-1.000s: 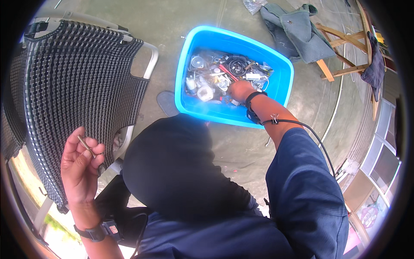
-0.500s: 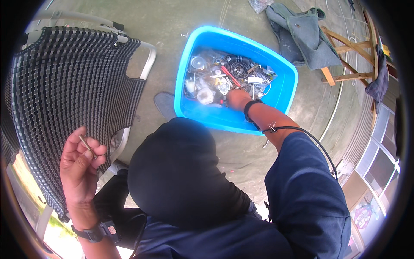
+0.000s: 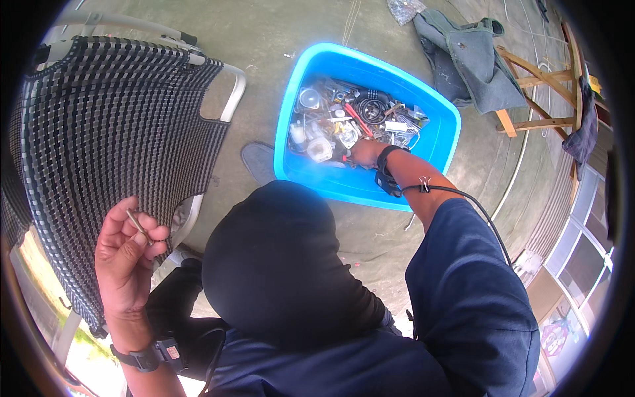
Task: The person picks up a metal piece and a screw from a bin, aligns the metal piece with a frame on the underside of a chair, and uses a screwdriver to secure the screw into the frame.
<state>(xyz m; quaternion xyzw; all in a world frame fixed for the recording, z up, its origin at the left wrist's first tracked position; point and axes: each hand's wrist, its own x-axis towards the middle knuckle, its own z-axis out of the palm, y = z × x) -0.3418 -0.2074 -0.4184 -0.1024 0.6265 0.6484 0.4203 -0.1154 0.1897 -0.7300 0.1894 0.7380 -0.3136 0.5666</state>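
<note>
- The left hand (image 3: 126, 255) is up by the chair (image 3: 126, 119), well apart from the tub; thumb and fingers pinch one thin, dull brown pin (image 3: 139, 227), which sits at a slant;
- The right hand (image 3: 366, 153) is down in the blue tub (image 3: 436, 142), at the near side of a messy heap; its fingertips are hidden from me, so I cannot tell if they hold a thing or how wide they are;
- Near that hand lie a red stick (image 3: 358, 119), a coil of black cable (image 3: 372, 109) and a cloudy cup (image 3: 320, 149);
- The pin could drop, I think; it is small and the pinch is light, so if the thumb slips it may fall by the chair and be hard to find;
- The right hand could get poked; the heap has hard, thin bits, and some may be sharp;
- The black cord (image 3: 473, 200) on the right arm could snag if the arm pulls back fast; the coil could also hook other bits and drag them up;
- The pale box (image 3: 397, 126) in the tub may have marks; they are too small to read; I can make out no brand or words.
</note>
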